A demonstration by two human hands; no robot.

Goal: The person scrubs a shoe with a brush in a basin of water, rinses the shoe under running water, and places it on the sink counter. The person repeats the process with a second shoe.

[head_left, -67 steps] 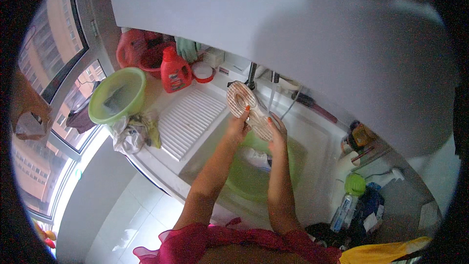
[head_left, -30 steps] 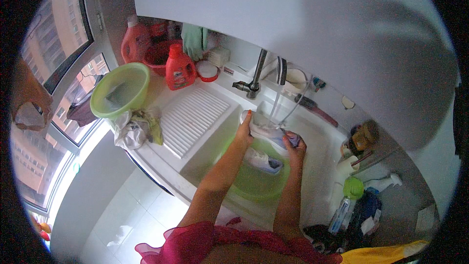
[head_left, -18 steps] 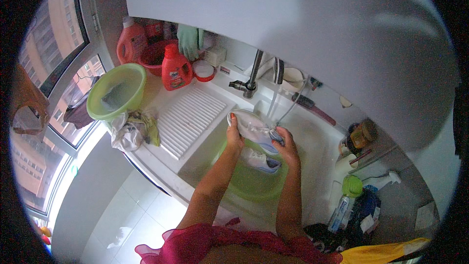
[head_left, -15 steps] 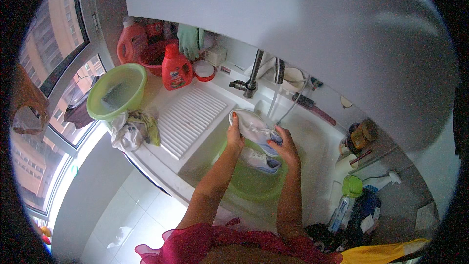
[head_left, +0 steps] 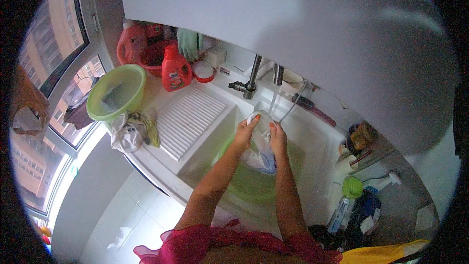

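Left hand (head_left: 243, 133) and right hand (head_left: 279, 139) closer together than before, fingers of both gripping white shoe (head_left: 263, 123), now turned; second shoe (head_left: 259, 160) still in green basin (head_left: 249, 191).

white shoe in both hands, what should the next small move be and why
Probably turn the held shoe a little: the left hand and right hand both grip it, and water runs from the faucet down toward it, so a slight turn should bring another part under the flow. The other shoe lies below, in the green basin.
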